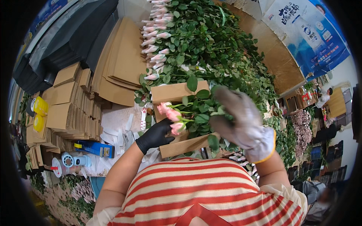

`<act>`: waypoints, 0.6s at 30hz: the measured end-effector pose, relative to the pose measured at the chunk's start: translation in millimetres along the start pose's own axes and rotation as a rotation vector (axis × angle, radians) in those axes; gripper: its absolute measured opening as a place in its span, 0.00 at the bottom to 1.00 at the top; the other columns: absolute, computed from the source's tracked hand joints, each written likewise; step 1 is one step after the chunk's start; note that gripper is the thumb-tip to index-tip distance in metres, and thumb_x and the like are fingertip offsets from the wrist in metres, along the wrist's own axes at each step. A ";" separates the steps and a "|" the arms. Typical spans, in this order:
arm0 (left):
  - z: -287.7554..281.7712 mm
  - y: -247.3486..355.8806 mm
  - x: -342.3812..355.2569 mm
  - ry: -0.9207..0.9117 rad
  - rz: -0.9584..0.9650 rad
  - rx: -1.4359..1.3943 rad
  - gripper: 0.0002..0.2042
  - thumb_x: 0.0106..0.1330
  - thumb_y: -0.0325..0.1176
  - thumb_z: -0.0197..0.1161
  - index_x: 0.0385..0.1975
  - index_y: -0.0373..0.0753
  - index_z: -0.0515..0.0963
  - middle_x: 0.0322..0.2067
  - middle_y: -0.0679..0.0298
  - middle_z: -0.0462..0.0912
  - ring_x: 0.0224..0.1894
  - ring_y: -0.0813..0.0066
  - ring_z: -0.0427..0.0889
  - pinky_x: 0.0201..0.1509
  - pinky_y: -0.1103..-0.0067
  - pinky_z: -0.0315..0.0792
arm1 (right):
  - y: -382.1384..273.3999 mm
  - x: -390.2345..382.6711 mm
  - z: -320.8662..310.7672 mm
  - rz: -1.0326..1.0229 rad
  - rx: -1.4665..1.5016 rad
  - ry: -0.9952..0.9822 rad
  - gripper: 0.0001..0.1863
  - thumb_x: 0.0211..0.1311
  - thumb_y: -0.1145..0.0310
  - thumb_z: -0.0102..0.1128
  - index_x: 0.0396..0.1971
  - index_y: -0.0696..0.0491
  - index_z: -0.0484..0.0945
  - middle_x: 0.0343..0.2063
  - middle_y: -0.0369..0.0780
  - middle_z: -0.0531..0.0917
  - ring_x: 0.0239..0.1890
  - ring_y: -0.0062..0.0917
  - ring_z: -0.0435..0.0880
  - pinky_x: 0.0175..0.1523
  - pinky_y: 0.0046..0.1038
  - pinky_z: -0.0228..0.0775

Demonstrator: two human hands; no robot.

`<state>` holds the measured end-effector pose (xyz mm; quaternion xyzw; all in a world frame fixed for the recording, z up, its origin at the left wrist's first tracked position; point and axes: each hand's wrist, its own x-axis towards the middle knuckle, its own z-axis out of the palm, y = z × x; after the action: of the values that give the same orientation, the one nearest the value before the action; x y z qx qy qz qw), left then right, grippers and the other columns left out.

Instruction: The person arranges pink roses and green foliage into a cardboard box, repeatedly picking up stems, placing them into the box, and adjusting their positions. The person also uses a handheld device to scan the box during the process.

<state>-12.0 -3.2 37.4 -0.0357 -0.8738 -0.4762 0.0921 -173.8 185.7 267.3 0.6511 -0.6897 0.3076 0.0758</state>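
Note:
My left hand (155, 136), in a black glove, rests at the left end of a corrugated cardboard sheet (186, 146). Its fingers and thumb are apart beside several pink roses (174, 115). The rose heads lie at the left, with green stems and leaves running right across the cardboard. Over those leaves hovers my right hand (241, 119), in a pale grey-white glove with a yellow cuff edge. Motion smears it, but its fingers and thumb are spread, with nothing visible between them.
Wrapped roses (151, 41) with leafy stems pile up at the back. Folded cardboard stacks (68, 109) stand left, near yellow tape rolls (40, 106), a blue tool (94, 148) and a small light-blue fan (75, 159). A cardboard wall (267, 49) borders the back right.

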 end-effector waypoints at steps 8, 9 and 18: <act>-6.9 8.1 8.7 0.063 -0.076 -0.149 0.18 0.61 0.26 0.63 0.52 0.40 0.77 0.51 0.56 0.79 0.54 0.61 0.79 0.58 0.72 0.72 | 51.5 -1.3 82.6 0.102 -0.073 -0.836 0.16 0.55 0.57 0.61 0.35 0.54 0.79 0.26 0.48 0.83 0.32 0.44 0.84 0.37 0.43 0.76; -13.7 10.7 7.6 0.031 -0.112 -0.188 0.18 0.61 0.27 0.65 0.52 0.40 0.76 0.51 0.57 0.79 0.53 0.63 0.80 0.57 0.72 0.73 | 50.4 0.0 76.9 -0.020 -0.083 -0.674 0.13 0.55 0.60 0.62 0.34 0.54 0.78 0.24 0.48 0.82 0.29 0.44 0.83 0.35 0.43 0.75; 12.1 -3.2 3.6 0.332 -0.190 -0.231 0.23 0.58 0.33 0.73 0.54 0.37 0.78 0.44 0.59 0.85 0.41 0.74 0.84 0.47 0.78 0.77 | 56.3 -4.3 74.6 -0.199 -0.101 -0.658 0.21 0.54 0.68 0.59 0.50 0.51 0.75 0.24 0.41 0.81 0.27 0.38 0.83 0.30 0.41 0.74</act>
<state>-17.6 5.1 29.0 0.1155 -0.7858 -0.5788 0.1848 -204.3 148.3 187.2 0.7748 -0.6248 0.0380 -0.0889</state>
